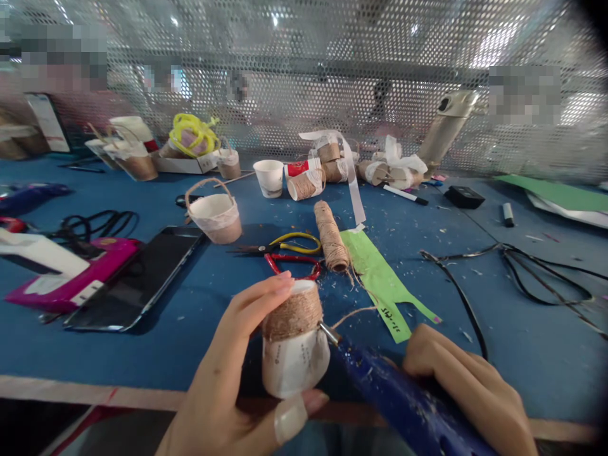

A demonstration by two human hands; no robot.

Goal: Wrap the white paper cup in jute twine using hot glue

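A white paper cup (291,361), partly wrapped in brown twine (294,313), is held between the fingers and thumb of my left hand (237,361). The thumb has a bandage on it. My right hand (468,386) grips a blue hot glue gun (399,399), its metal nozzle touching the cup at the lower edge of the twine. A loose strand runs from there towards the twine spool (330,237). Just beyond the cup lie scissors (297,244) with one yellow and one red handle. Beside the spool is a green paper strip (380,278) with writing.
A twine-wrapped basket cup (216,218) and a phone (142,278) are on the left, near a magenta-and-white tool (76,272). More wrapped cups (327,171) line the back by the perforated metal screen (294,76). Black cables (536,266) and a black box (464,196) lie right.
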